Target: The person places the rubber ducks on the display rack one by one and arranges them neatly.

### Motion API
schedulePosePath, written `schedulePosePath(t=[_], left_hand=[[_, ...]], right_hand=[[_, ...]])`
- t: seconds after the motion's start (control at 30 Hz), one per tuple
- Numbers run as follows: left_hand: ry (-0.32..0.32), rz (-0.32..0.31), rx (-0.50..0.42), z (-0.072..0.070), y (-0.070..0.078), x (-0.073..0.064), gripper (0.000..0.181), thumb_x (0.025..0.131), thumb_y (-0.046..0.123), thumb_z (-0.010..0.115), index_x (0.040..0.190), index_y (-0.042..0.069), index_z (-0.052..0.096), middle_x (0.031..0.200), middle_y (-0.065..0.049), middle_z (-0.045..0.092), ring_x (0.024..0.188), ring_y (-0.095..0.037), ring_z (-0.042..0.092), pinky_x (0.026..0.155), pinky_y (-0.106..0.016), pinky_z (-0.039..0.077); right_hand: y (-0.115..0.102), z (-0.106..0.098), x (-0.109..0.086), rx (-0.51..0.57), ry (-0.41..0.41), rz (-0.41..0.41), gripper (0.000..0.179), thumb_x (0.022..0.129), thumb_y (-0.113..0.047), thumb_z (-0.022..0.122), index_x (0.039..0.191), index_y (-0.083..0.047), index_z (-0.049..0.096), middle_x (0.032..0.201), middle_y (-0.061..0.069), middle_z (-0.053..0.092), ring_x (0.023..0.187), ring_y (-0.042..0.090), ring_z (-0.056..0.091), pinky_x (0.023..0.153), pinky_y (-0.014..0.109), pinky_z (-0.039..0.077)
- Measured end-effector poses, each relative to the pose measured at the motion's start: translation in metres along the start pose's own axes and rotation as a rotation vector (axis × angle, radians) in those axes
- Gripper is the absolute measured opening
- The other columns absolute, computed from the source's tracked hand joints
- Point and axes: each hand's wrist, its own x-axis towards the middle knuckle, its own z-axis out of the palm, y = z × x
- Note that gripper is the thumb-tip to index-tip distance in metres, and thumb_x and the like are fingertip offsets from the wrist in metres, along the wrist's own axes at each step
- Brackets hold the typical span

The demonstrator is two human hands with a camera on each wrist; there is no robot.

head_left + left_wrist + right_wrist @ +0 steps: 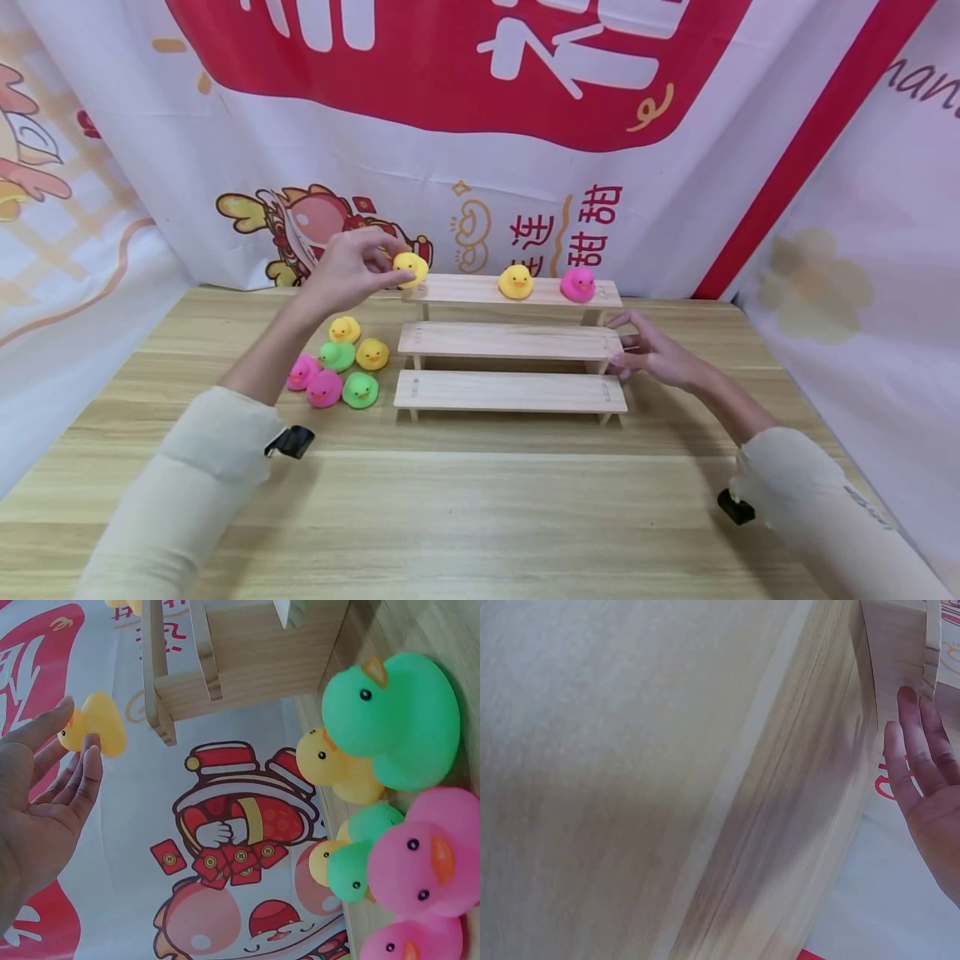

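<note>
A yellow rubber duck (410, 270) is pinched between the thumb and fingers of my left hand (352, 271), at the left end of the top shelf of a three-tier wooden stand (510, 340). In the left wrist view the duck (103, 724) shows beyond the edge of the stand. Another yellow duck (516, 282) and a pink duck (578, 285) sit on that top shelf, toward its right. My right hand (654, 354) is at the stand's right end, its fingertips right at the side. In the right wrist view, its fingers (919, 750) extend fairly straight along the wood.
Left of the stand, several rubber ducks in yellow, green (361, 390) and pink (325, 389) are grouped on the wooden table (450, 517). A printed cloth (360, 150) hangs behind the table, with more cloth at both sides.
</note>
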Motion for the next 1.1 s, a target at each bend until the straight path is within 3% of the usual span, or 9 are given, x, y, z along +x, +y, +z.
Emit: schedulePosePath(t=[0.1, 0.4, 0.67, 1.1], left_hand=[[-0.020, -0.004, -0.010, 0.004, 0.005, 0.003, 0.033, 0.087, 0.015, 0.086, 0.114, 0.001, 0.075, 0.105, -0.015, 0.071, 0.087, -0.027, 0.070, 0.068, -0.019, 0.052], [-0.037, 0.071, -0.030, 0.021, 0.008, 0.013, 0.032, 0.087, 0.013, 0.086, 0.114, -0.002, 0.076, 0.097, -0.013, 0.069, 0.080, -0.023, 0.066, 0.064, -0.021, 0.047], [-0.085, 0.067, -0.047, 0.035, 0.012, 0.020, 0.034, 0.087, 0.011, 0.086, 0.116, -0.003, 0.075, 0.104, -0.015, 0.068, 0.086, -0.026, 0.067, 0.071, -0.027, 0.052], [-0.107, 0.050, -0.055, 0.051, 0.016, 0.027, 0.036, 0.088, 0.010, 0.084, 0.118, -0.005, 0.074, 0.103, -0.016, 0.066, 0.085, -0.025, 0.067, 0.075, -0.031, 0.052]], right_hand=[[0.000, 0.000, 0.000, 0.006, 0.001, -0.001, 0.043, 0.102, 0.007, 0.054, 0.135, 0.009, 0.027, 0.113, 0.037, 0.064, 0.094, 0.020, 0.072, 0.075, 0.042, 0.062], [0.000, 0.002, -0.001, 0.016, 0.002, 0.005, 0.044, 0.101, 0.007, 0.055, 0.135, 0.009, 0.027, 0.116, 0.039, 0.062, 0.095, 0.021, 0.071, 0.076, 0.043, 0.063], [-0.001, 0.001, 0.000, 0.004, 0.005, 0.015, 0.044, 0.102, 0.006, 0.055, 0.136, 0.008, 0.027, 0.117, 0.039, 0.062, 0.097, 0.023, 0.071, 0.076, 0.044, 0.062], [-0.001, 0.002, 0.001, -0.010, 0.003, -0.002, 0.043, 0.102, 0.006, 0.056, 0.135, 0.008, 0.029, 0.116, 0.036, 0.064, 0.097, 0.024, 0.072, 0.076, 0.045, 0.063]])
